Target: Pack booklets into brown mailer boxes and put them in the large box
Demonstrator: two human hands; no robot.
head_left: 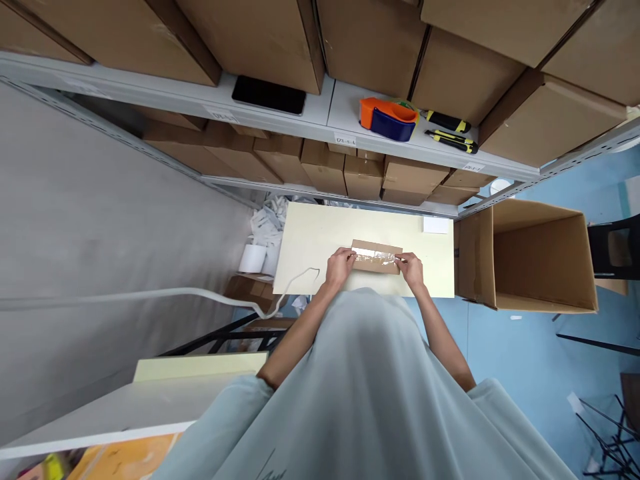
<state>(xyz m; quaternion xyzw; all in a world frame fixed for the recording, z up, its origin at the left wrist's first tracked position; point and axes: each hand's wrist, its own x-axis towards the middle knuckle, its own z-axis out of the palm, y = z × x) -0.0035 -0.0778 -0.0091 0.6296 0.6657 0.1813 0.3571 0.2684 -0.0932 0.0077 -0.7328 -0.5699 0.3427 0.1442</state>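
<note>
A small flat cardboard box (376, 268) lies on the cream-coloured table in front of me. Along its top runs a shiny strip of clear packing tape (376, 257), wrinkled and reflecting light. My left hand (341, 265) is closed at the box's left end, its fingertips pinching the tape there. At the opposite end my right hand (411, 269) pinches the tape's other end between thumb and fingers. Both hands also sit close against the box's short sides.
The table (320, 223) carries a white stack of paper or labels (435, 225) at back right. Above, a shelf holds a phone (269, 95), an orange-and-blue tape dispenser (389, 120) and utility knives (451, 141). A large open carton (545, 267) stands right; a white cable (200, 291) hangs left.
</note>
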